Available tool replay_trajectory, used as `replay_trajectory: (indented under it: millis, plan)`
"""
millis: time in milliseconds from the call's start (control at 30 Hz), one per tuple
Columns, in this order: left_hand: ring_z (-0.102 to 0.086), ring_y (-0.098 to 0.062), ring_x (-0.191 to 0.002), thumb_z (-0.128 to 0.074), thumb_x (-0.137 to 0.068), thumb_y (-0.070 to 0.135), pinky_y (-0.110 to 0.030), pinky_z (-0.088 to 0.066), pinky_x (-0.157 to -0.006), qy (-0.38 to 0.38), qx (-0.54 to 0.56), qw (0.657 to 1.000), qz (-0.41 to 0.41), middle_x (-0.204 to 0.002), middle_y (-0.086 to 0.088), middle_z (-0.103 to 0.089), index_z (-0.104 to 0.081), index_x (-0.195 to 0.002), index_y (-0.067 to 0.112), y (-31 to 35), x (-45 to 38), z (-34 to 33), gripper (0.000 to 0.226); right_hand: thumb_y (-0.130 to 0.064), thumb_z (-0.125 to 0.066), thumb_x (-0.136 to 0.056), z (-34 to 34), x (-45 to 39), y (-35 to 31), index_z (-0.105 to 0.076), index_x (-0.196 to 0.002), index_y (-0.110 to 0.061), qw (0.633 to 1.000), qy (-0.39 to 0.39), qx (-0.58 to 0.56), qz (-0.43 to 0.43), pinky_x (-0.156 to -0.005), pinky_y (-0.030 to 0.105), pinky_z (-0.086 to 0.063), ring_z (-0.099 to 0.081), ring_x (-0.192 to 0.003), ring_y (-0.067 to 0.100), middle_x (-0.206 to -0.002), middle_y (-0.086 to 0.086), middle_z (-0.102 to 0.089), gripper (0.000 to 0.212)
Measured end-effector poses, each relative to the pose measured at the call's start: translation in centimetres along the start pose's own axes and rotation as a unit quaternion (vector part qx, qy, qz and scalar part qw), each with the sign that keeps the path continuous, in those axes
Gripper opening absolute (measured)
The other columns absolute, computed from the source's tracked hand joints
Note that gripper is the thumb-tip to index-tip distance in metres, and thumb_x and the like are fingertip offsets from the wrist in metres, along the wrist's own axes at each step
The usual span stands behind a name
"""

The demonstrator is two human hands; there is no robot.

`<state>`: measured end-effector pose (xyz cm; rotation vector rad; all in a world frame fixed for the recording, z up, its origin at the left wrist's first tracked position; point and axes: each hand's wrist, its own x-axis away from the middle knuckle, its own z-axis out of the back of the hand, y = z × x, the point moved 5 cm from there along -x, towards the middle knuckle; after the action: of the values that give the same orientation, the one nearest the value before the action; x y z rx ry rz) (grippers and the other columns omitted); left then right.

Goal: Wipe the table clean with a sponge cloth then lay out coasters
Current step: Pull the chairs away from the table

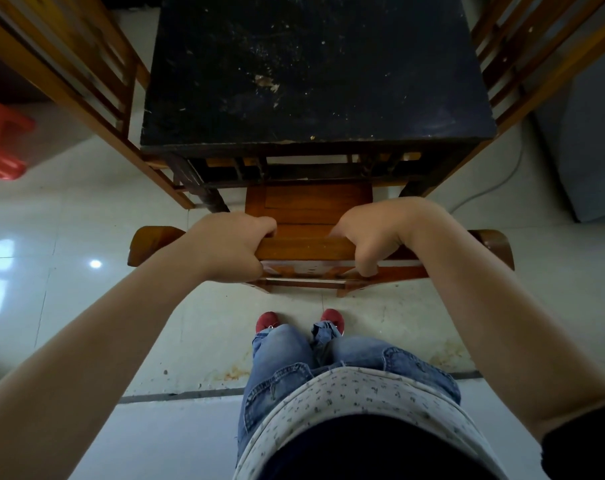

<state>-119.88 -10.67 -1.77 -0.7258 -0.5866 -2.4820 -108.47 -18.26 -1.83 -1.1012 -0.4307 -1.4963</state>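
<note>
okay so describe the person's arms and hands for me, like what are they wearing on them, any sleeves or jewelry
Both forearms are bare from wrist to near the elbow. The left hand and right hand wear no gloves, and no rings, watch or bracelet show on the visible sides. The only sleeve in view is a dark, black-looking sleeve edge on the right arm, at the lower right of the head view. No left sleeve shows.

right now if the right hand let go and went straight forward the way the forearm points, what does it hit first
Probably the near edge of the black table. The right hand grips the chair's top rail, and beyond it lies the chair seat, lower down. Depth is unclear, so it might pass above the tabletop instead.
</note>
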Motion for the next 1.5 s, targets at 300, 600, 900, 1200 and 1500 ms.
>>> replay_trajectory:
  millis: [300,600,900,1200,1500]
  plan:
    - [-0.040,-0.005,-0.064,-0.059,-0.085,0.023,-0.014,-0.033,-0.055,0.002,-0.008,1.000,0.017,-0.072,0.015,-0.036,-0.034,-0.097,0.027,-0.4,0.4,-0.5,0.028,-0.008,-0.059,-0.077,-0.6,-0.2,0.0,-0.021,-0.143,-0.015,0.999,-0.007,0.048,-0.009,-0.094,0.028,-0.040,-0.032,-0.133,0.021,-0.147,0.008,-0.030,0.077]
    - [-0.044,-0.009,-0.078,-0.059,-0.085,0.025,-0.018,-0.035,-0.063,-0.014,-0.007,0.999,0.041,-0.082,0.011,-0.038,-0.030,-0.098,0.029,0.1,0.5,-0.5,0.032,-0.009,-0.059,-0.078,-0.2,-0.2,0.0,-0.031,-0.139,-0.018,0.998,-0.010,0.056,-0.004,-0.059,0.012,-0.036,-0.042,-0.092,0.008,-0.137,0.007,-0.043,0.067]
    - [-0.038,-0.005,-0.061,-0.057,-0.086,0.025,-0.013,-0.029,-0.053,-0.010,-0.013,0.999,0.046,-0.070,0.014,-0.035,-0.034,-0.095,0.026,-0.1,1.1,-0.8,0.025,-0.009,-0.059,-0.077,-0.6,-0.3,-0.2,-0.021,-0.143,-0.016,0.995,-0.007,0.096,-0.002,-0.096,0.029,-0.040,-0.030,-0.134,0.021,-0.148,0.007,-0.029,0.077]
    - [-0.041,-0.008,-0.070,-0.059,-0.085,0.024,-0.021,-0.034,-0.066,-0.016,-0.005,0.999,0.046,-0.071,0.015,-0.033,-0.033,-0.096,0.026,0.2,0.8,-0.6,0.029,-0.009,-0.059,-0.077,-0.4,-0.3,0.0,-0.020,-0.143,-0.017,0.995,-0.013,0.100,0.001,-0.096,0.029,-0.040,-0.030,-0.134,0.022,-0.148,0.007,-0.029,0.077]
    - [-0.042,-0.010,-0.079,-0.061,-0.084,0.023,-0.022,-0.036,-0.069,-0.030,0.008,0.998,0.051,-0.070,0.017,-0.030,-0.032,-0.097,0.028,0.4,0.7,-0.5,0.032,-0.009,-0.060,-0.077,-0.4,-0.1,0.1,-0.021,-0.143,-0.016,0.996,-0.015,0.092,0.007,-0.097,0.029,-0.038,-0.029,-0.134,0.022,-0.148,0.007,-0.029,0.077]
